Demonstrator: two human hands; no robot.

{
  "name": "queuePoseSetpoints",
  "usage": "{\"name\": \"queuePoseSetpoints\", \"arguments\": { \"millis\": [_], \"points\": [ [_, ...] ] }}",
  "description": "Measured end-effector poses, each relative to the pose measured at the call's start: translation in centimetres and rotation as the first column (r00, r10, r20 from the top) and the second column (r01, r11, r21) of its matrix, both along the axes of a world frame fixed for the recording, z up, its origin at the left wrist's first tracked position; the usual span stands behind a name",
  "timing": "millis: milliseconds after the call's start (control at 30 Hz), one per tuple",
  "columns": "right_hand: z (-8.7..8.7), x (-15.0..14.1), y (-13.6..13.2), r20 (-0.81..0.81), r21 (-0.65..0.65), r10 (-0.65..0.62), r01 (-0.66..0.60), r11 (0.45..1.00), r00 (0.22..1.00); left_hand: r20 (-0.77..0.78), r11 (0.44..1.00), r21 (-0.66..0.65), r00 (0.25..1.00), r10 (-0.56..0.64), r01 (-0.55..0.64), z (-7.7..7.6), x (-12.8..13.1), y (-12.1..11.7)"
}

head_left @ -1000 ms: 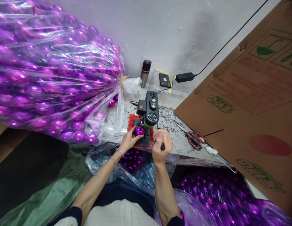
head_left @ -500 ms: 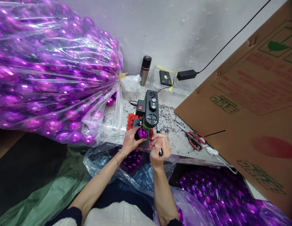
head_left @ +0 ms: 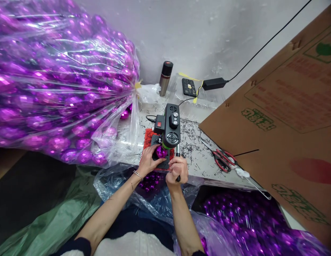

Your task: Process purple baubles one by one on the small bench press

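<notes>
A small black drill press (head_left: 169,125) stands on a red mat (head_left: 148,136) at the table's front edge. My left hand (head_left: 147,160) holds a shiny purple ball (head_left: 161,152) on the press's base, under the drill head. My right hand (head_left: 176,168) is closed round the press's black lever handle (head_left: 177,158), pulled down toward me. Both forearms reach in from below.
A huge clear bag of purple balls (head_left: 58,85) fills the left. More purple balls sit in bags (head_left: 151,179) below the table and at bottom right (head_left: 242,220). Red scissors (head_left: 224,159), a flask (head_left: 165,73), a power adapter (head_left: 213,83) and black shavings lie on the table. A cardboard sheet (head_left: 285,117) leans at right.
My right hand has drawn the lever handle down and toward me. My left hand has shifted the ball further under the drill head.
</notes>
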State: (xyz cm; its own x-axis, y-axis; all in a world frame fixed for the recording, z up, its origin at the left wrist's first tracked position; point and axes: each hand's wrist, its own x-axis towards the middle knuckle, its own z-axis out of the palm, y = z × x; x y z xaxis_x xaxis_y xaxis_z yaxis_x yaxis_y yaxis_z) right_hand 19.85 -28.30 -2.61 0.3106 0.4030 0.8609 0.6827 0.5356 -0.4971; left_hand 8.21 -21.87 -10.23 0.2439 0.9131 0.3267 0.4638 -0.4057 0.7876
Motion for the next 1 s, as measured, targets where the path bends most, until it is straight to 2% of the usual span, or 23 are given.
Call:
{"name": "queuePoseSetpoints", "arguments": {
  "millis": [167, 533, 600, 700, 833, 933, 1000],
  "points": [
    [-0.3, 0.0, 0.1, 0.018, 0.021, -0.021, 0.021, 1.0, 1.0, 0.004, 1.0, -0.006, 1.0, -0.009, 0.009, 0.1, 0.0, 0.1],
    [-1.4, 0.0, 0.2, 0.013, 0.029, 0.036, -0.037, 0.999, 0.999, 0.012, 1.0, 0.004, 1.0, -0.016, 0.015, 0.3, 0.2, 0.2],
    [-0.7, 0.1, 0.2, -0.007, 0.029, 0.044, -0.044, 0.999, 0.999, 0.018, 1.0, 0.015, 1.0, -0.018, 0.018, 0.3, 0.3, 0.5],
    [1.8, 0.4, 0.0, -0.066, -0.027, 0.034, -0.036, 0.999, 0.997, 0.029, 0.998, 0.047, 0.999, -0.037, 0.036, 0.3, 0.2, 0.4],
    [5.3, 0.6, -0.3, -0.108, -0.11, 0.018, -0.03, 0.993, 0.994, 0.008, 0.987, 0.119, 0.994, -0.107, 0.105, -0.4, -1.3, -2.3],
    [5.7, 0.5, -0.5, -0.084, -0.108, 0.032, -0.041, 0.993, 0.996, -0.015, 0.975, 0.177, 0.991, -0.134, 0.135, -0.3, -3.4, -4.0],
    [5.1, 0.3, -0.7, -0.065, -0.089, 0.041, -0.047, 0.995, 0.997, -0.008, 0.982, 0.173, 0.997, -0.079, 0.079, 1.0, -5.0, -2.8]
  ]
}}
